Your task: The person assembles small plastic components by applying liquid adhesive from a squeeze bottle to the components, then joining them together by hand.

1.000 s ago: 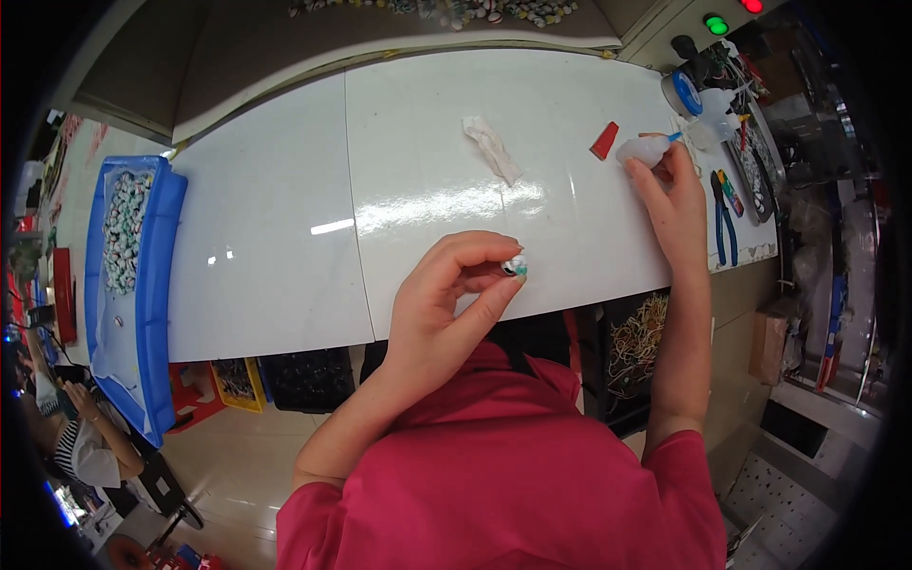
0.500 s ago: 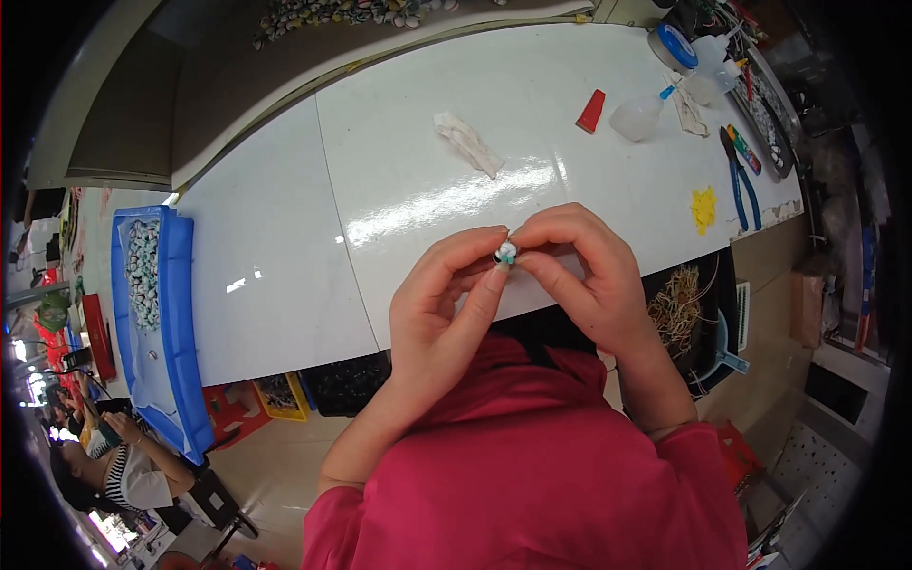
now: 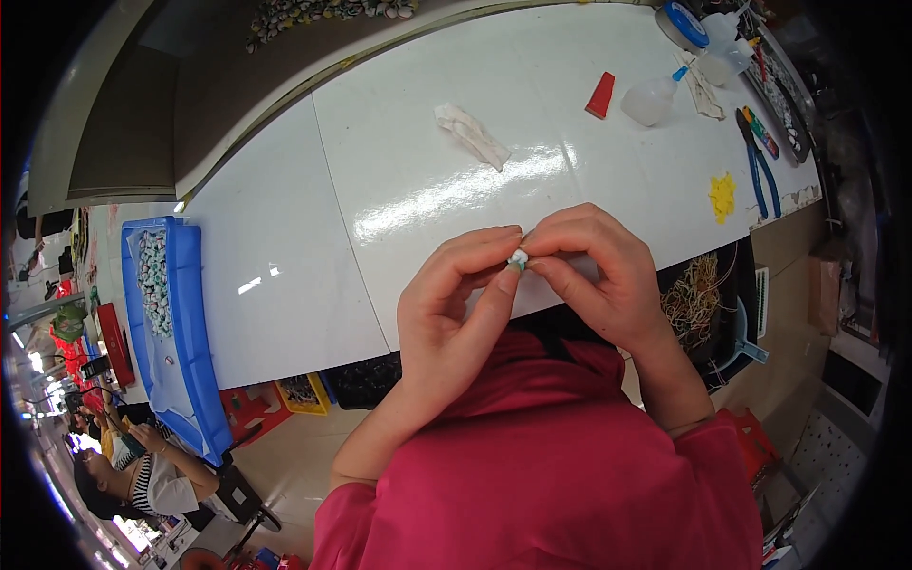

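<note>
A tiny white and green piece (image 3: 518, 256), perhaps a small figurine, is pinched between the fingertips of both my hands above the table's near edge. My left hand (image 3: 454, 309) grips it from the left, with thumb below and index finger above. On the other side, the thumb and index finger of my right hand (image 3: 608, 275) close on its right side. The fingertips cover much of the piece, so its exact shape is hidden.
On the white table (image 3: 275, 275) lie a crumpled tissue (image 3: 472, 138), a red tapered piece (image 3: 599, 96), a squeeze bottle (image 3: 649, 102), yellow bits (image 3: 722, 197) and blue-handled pliers (image 3: 757, 166). A blue tray (image 3: 195, 323) of small pieces stands left. Another person (image 3: 157, 475) sits at far left.
The view has shifted slightly, so the table items sit a little farther right. Both hands keep their pinch; the small piece looks turned a little, with less of its dark and green part showing.
</note>
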